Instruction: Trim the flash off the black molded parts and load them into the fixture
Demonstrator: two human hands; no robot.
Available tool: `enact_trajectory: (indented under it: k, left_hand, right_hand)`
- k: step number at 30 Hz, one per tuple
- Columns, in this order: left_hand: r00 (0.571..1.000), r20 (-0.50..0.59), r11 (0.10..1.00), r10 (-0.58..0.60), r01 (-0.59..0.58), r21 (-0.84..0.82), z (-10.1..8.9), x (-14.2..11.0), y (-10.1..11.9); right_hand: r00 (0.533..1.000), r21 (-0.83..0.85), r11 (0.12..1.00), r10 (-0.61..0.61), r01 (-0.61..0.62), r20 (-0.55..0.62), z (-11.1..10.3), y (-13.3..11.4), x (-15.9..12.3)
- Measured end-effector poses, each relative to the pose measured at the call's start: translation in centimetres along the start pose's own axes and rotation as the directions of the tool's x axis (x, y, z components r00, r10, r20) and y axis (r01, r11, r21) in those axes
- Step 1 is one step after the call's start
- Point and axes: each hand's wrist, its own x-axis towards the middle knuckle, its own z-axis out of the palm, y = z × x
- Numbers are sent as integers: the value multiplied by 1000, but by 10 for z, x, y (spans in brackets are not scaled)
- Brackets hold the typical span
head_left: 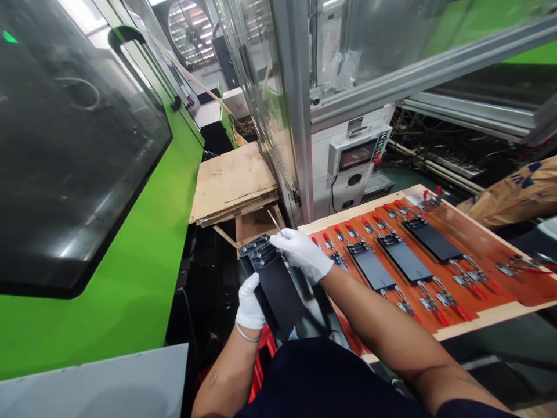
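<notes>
In a white glove, my left hand grips the left side of a black rectangular plastic part. The part is tilted, and its far end carries moulded ribs and raised details. My gloved right hand is closed on a thin, pale stick-like tool at that ribbed end. The tool's tip points up and away; its exact kind is too small to make out. To the right, similar dark panels lie on an orange fixture board, flanked by toggle clamps with red handles.
A green machine with a dark window stands at left. Stacked cardboard sheets lie ahead. An aluminium-framed clear guard rises beyond the board, near a control box. A brown printed bag sits at far right.
</notes>
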Motion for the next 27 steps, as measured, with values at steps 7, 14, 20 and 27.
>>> enact_trajectory:
  k: [7, 14, 20, 27]
  left_hand:
    - [984, -170, 998, 52, -45, 44, 7, 3, -6]
    - [995, -95, 1000, -14, 14, -3, 10, -1, 1]
    - [994, -106, 999, 39, -40, -2, 19, 6, 7]
    - [969, -208, 991, 135, -131, 36, 19, 16, 1]
  right_hand:
    - [994, -112, 994, 2, -15, -111, 9, -6, -15]
    - [998, -110, 992, -67, 67, 0, -1, 0, -8]
    - [949, -317, 895, -310, 314, 65, -2, 16, -22]
    - [965, -240, 938, -220, 249, 142, 15, 11, -33]
